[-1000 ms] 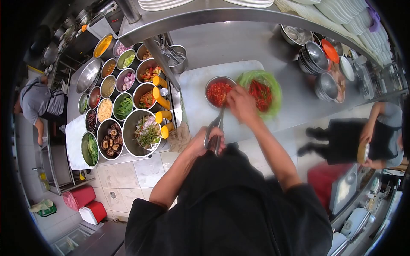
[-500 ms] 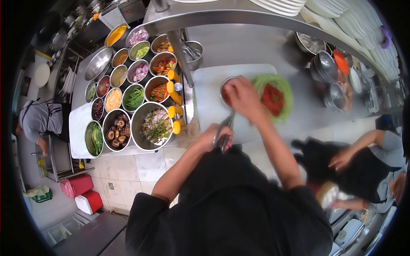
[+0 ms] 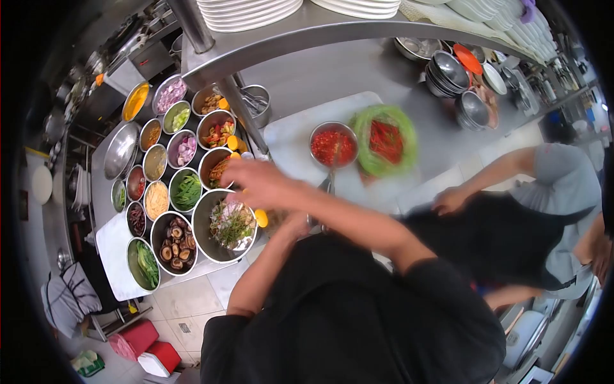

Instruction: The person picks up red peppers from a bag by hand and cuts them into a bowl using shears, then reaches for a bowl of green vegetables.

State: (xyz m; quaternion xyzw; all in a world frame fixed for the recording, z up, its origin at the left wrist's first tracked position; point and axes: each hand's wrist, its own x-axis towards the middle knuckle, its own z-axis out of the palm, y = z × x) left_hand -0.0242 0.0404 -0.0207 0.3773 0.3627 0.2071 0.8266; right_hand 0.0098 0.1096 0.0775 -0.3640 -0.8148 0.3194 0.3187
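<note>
On the tabletop, the chili bowl (image 3: pixel 332 144) sits on the cutting board (image 3: pixel 291 137), with the chili bag (image 3: pixel 384 141) just right of it. Ingredient bowls (image 3: pixel 185 189) cluster left of the board, and the right hand (image 3: pixel 259 182) is over the herb bowl (image 3: pixel 225 225) nearest the person. Stacked bowls (image 3: pixel 448 67) stand behind on the right, under the plate shelf (image 3: pixel 307 29).

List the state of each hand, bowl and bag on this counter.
Right hand, open, empty, blurred, above the ingredient bowls.
Left hand, at the scissors handles, grip hidden by the right forearm.
Chopped chili bowl, nearly full.
Green bag, open, holding whole red chilies.
Herb bowl, filled, uncovered.
Mushroom bowl, filled, uncovered.
</note>
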